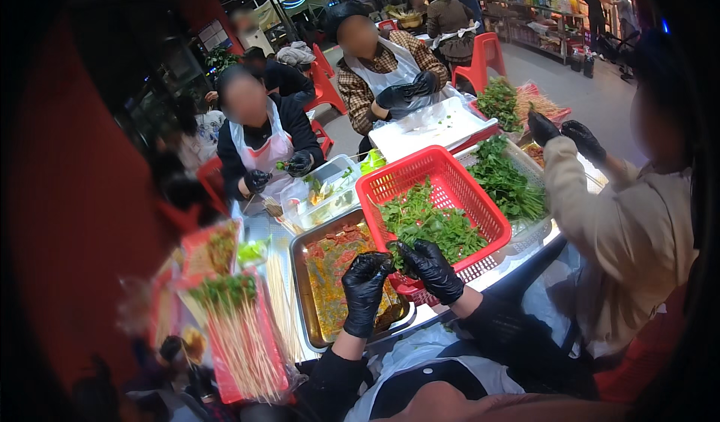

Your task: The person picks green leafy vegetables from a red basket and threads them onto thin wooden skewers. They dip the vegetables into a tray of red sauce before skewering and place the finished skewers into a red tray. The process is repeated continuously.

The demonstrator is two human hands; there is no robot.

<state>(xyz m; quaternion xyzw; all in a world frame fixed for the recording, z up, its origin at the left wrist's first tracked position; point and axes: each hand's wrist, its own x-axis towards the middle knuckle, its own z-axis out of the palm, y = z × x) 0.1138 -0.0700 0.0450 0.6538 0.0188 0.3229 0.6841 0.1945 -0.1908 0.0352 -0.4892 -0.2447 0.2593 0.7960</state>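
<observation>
My left hand (pixel 364 290), in a black glove, pinches a small bunch of green leaves (pixel 398 258) over the near edge of a red plastic basket. My right hand (pixel 433 273), gloved alike, grips the same bunch from the other side. Loose leafy herbs, seemingly cilantro (pixel 433 225), lie inside the red basket (pixel 495 219). Below and left of my hands is a steel tray (pixel 298 287) of marinated red meat slices (pixel 346 248) in oily sauce. My fingers partly cover the bunch, so its core is hidden.
Bamboo skewers (pixel 283 301) lie left of the steel tray. Beyond them, a red tray (pixel 275 343) holds herb-topped skewers (pixel 242 332). A white basket of cilantro (pixel 503 183) stands right of the red one. Co-workers sit opposite; another person's sleeve (pixel 613 208) is close on the right.
</observation>
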